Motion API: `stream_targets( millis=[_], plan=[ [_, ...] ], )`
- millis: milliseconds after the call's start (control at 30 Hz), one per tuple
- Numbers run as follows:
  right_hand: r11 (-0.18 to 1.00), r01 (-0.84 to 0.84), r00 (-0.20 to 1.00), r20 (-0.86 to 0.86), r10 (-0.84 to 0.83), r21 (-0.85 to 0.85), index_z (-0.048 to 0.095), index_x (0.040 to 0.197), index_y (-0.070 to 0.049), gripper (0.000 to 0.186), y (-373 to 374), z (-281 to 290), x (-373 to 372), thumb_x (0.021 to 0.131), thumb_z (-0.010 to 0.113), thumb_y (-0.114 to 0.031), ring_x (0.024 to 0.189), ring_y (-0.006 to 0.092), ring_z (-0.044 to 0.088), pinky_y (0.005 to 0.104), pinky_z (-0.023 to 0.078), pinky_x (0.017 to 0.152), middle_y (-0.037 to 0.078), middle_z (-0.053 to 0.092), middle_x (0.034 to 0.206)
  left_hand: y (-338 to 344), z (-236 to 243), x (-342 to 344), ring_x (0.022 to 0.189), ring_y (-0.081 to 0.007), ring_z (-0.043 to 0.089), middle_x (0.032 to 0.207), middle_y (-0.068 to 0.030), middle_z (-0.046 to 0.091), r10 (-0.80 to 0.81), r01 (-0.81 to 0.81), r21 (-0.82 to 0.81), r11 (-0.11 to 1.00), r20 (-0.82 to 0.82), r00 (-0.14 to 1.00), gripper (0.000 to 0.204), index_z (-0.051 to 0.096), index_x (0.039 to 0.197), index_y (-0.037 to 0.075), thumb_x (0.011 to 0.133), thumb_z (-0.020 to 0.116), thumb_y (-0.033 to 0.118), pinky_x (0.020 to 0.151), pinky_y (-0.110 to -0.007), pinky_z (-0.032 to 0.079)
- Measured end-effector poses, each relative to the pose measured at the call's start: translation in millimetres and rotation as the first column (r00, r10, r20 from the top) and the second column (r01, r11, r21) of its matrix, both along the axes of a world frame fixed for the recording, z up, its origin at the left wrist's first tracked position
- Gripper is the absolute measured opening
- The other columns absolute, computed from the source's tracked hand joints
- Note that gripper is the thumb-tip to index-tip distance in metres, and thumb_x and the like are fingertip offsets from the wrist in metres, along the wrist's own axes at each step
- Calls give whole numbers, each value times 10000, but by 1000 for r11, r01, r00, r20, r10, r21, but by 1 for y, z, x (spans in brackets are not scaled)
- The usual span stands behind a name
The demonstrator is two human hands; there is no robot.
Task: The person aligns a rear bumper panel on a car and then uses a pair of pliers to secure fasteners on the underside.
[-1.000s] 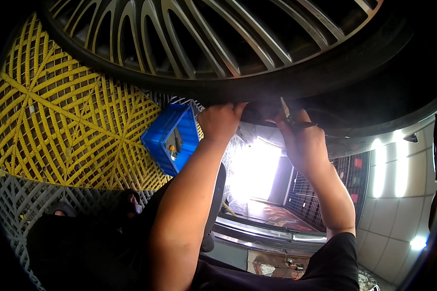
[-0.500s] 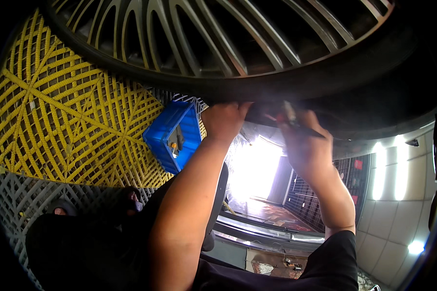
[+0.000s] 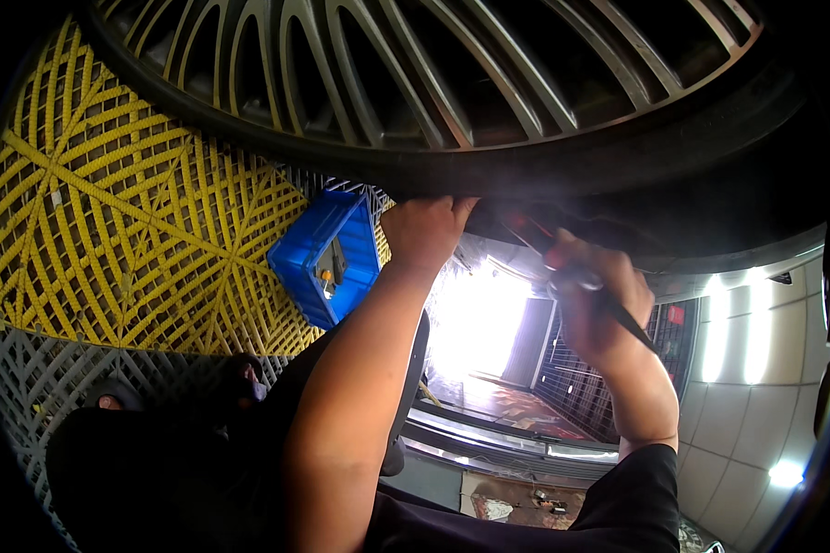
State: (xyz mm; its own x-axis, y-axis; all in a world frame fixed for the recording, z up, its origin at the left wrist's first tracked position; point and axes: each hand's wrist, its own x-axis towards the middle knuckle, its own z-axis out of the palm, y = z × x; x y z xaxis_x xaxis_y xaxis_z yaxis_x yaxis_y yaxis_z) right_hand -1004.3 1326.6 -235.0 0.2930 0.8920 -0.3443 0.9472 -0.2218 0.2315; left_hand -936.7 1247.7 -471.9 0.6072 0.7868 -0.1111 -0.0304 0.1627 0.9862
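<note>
A large wheel with slim silver-grey spokes (image 3: 415, 74) and a dark tire (image 3: 360, 166) spans the top. My left hand (image 3: 426, 230) is curled at the tire's lower edge, thumb upward; its fingertips are hidden, so what it grips does not show. My right hand (image 3: 604, 290) is closed around a slim tool (image 3: 632, 324) with a dark tapered back end. The tool's thin front part points up and left toward the shadow beneath the tire. Motion blur hides its exact kind. A reddish blur shows near its tip.
A blue plastic bin (image 3: 295, 263) with a few small items inside stands left of my left forearm, on yellow lattice floor tiles (image 3: 129, 203) bordered by grey ones (image 3: 55, 378). Under the tire at right runs a glossy curved surface (image 3: 692, 281) with light streaks.
My right hand has moved down and to the right, drawing the tool away from the tire. My left hand stays in its place.
</note>
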Motion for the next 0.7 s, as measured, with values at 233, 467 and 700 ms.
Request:
stream_targets(
  millis=[233,467,700],
  plan=[
    [953,-82,947,275,166,-293,686,1135,-77,217,16,-2,-1,922,658,-53,683,278,699,330,577,611,132,698,938,11,5,-6,626,-319,700,690,-112,704,-60,60,-34,998,-23,998,447,768,736,107,914,667,504,553,-419,535],
    [905,148,922,386,19,-398,650,1135,30,228,2,-12,6,929,691,-58,742,242,729,347,567,589,165,697,916,6,4,-4,608,-317,700,670,-111,699,-40,39,-24,999,-19,999,463,765,718,124,923,648,522,529,-432,529],
    [909,-25,898,389,203,-415,685,1154,-35,224,-11,-2,13,937,679,-90,655,278,688,354,546,556,90,669,906,12,10,-8,605,-320,703,664,-107,697,-108,106,-33,994,-51,993,419,776,745,140,906,670,512,538,-439,537]
  ],
)
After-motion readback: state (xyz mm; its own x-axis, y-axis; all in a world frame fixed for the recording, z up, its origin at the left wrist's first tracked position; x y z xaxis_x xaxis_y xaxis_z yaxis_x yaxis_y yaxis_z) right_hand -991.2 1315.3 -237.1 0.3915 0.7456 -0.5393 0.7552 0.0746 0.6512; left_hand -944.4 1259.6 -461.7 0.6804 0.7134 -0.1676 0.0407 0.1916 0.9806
